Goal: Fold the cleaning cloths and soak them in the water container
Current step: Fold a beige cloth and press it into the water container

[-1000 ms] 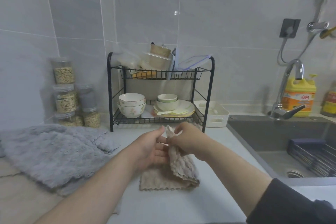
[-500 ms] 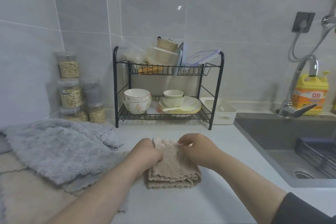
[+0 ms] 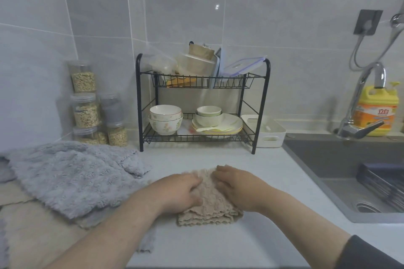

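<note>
Now we've flattened the folded beige textured cloth near the pale worktop's front edge, left hand and right hand pressing it; soaking's next.

Both hands cover much of the folded beige cloth. The left hand lies over its left side. The right hand hides its own fingertips, so pinching or pressing cannot be told. The grey towel runs off the left edge and hides part of a flat beige cloth. The right edge cuts the sink, and the faucet masks part of the detergent bottle.
</note>
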Tool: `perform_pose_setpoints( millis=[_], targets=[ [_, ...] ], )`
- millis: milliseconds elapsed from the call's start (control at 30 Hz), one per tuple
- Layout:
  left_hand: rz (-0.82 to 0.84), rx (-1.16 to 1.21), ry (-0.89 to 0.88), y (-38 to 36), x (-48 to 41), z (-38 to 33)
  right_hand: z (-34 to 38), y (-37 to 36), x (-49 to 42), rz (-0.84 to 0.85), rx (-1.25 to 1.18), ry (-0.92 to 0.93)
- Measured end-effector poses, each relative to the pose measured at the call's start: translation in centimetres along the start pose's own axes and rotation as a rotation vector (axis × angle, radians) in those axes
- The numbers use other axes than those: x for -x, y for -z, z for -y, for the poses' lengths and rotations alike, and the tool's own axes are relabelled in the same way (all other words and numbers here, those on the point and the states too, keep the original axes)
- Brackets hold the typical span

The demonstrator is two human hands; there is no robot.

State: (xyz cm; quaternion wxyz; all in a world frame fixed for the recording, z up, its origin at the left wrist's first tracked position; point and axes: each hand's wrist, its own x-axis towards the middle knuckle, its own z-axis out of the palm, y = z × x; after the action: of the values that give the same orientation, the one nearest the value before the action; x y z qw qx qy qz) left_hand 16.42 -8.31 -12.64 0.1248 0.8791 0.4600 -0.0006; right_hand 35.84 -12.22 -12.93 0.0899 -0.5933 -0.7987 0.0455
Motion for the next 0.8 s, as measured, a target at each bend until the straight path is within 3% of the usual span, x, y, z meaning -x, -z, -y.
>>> perform_pose_setpoints(
  millis=[233, 400, 533, 633, 700, 800],
  targets=[
    [0.07, -0.009, -0.037, -0.9, -0.9, 1.7, -1.2, -1.1, 0.1, 0.203, 0.107, -0.028],
    [0.1, -0.042, -0.025, -1.2, -1.5, 1.8, -1.8, -1.8, 0.0, 0.236, 0.105, -0.023],
    [0.054, 0.041, -0.001, -1.4, -1.3, 1.7, -1.5, -1.6, 0.2, 0.152, -0.107, -0.079],
    [-0.11, 0.297, 0.106, -0.9, -0.7, 1.2, -1.1, -1.2, 0.7, -0.084, -0.389, -0.237],
    [-0.275, 0.355, 0.236, -0.3, -0.8, 1.1, -1.0, -0.8, 0.6, -0.19, -0.389, -0.401],
    [-0.244, 0.625, 0.501, 0.2, -1.6, 1.4, -0.8, -0.2, 0.1, -0.148, -0.358, -0.553]
  ],
)
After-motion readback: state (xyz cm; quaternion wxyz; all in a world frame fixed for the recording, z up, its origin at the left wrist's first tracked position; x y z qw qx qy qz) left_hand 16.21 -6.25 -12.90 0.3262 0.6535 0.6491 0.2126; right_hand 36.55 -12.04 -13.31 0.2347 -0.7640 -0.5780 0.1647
